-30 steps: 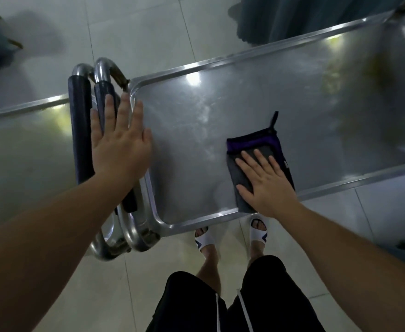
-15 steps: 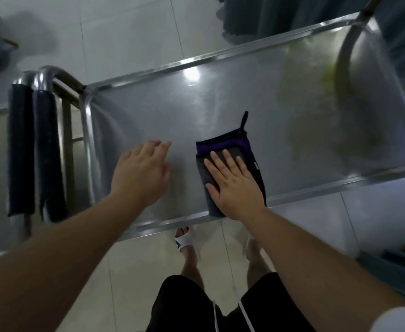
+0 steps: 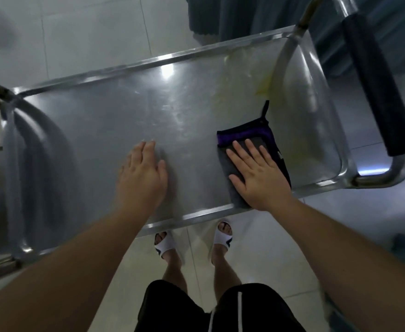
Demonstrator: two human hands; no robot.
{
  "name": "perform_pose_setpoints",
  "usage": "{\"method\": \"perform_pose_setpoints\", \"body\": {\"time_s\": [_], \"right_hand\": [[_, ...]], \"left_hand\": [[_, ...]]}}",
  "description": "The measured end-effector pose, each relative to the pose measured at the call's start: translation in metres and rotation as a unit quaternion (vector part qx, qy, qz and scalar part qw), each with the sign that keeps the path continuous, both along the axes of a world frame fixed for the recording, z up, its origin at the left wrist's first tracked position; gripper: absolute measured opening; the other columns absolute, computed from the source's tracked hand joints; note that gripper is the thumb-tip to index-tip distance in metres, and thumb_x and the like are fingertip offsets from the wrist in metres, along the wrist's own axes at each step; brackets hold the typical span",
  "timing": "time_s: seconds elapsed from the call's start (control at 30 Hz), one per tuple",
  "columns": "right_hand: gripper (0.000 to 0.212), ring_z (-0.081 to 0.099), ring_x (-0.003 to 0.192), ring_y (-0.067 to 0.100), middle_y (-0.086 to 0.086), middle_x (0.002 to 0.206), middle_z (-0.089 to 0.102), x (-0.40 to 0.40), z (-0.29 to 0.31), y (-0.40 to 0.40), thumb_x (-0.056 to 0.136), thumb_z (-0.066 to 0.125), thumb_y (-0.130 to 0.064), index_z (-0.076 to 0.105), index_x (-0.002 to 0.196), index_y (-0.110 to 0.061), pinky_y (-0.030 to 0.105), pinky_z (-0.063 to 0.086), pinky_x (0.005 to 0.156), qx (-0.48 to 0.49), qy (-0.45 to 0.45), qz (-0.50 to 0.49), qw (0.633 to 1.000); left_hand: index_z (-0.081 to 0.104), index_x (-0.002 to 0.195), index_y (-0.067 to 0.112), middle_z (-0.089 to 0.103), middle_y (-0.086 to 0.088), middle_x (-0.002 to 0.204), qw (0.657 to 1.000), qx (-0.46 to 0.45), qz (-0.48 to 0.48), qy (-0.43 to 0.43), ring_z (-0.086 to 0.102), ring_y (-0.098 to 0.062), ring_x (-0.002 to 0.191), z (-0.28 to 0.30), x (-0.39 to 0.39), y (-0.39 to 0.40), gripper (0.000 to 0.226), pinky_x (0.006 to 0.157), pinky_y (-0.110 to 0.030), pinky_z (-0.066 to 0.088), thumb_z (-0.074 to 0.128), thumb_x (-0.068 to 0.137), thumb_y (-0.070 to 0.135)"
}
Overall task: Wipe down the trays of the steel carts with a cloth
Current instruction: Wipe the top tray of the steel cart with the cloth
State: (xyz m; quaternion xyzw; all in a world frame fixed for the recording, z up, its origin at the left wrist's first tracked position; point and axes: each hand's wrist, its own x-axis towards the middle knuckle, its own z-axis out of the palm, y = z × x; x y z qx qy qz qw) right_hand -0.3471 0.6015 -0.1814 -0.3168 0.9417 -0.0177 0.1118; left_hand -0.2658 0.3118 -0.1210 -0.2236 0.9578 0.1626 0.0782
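The right hand (image 3: 260, 173) has slid the cloth (image 3: 244, 142) rightward along the tray (image 3: 101, 130) toward yellowish smears; left hand (image 3: 142, 174) now rests flat, both hands spread, well apart.

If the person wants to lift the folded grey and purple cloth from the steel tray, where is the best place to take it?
Probably the black hanging loop at the far edge of the folded grey and purple cloth. It sticks out beyond the flat right hand, so pinch it from above on the far side.
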Motion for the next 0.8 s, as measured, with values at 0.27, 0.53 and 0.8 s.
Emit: {"method": "perform_pose_setpoints", "body": {"time_s": [0.27,0.53,0.8], "right_hand": [[0.069,0.011,0.160,0.026,-0.001,0.174,0.014,-0.059,0.007,0.098,0.103,0.025,-0.055,0.014,0.166,-0.028,0.049,0.009,0.129,0.036,0.000,-0.028,0.999],[0.070,-0.005,0.160,0.027,0.002,0.175,-0.001,-0.056,0.009,0.076,0.105,0.015,-0.055,0.004,0.167,-0.024,0.052,0.000,0.129,0.018,0.013,-0.407,0.913],[0.071,0.011,0.160,0.033,0.006,0.173,0.017,0.023,-0.002,-0.101,0.103,0.035,-0.052,0.022,0.166,-0.020,0.053,0.007,0.128,-0.052,0.000,-0.138,0.989]], "left_hand": [[0.028,0.162,0.019,0.023,-0.013,0.173,0.997,-0.001,0.062,0.034,0.022,-0.035,0.159,-0.039,-0.008,-0.014,0.060,0.125,-0.056,0.022,0.037,0.108,0.043],[0.018,0.167,0.019,0.015,-0.007,0.176,0.993,-0.040,0.099,0.043,0.008,-0.024,0.163,-0.075,0.000,-0.018,0.065,0.132,-0.044,0.002,0.026,0.109,0.045],[0.022,0.167,0.019,0.018,-0.003,0.176,0.989,-0.064,0.118,0.067,0.010,-0.020,0.163,-0.090,0.001,-0.018,0.068,0.127,-0.029,-0.008,0.026,0.106,0.047]]}}
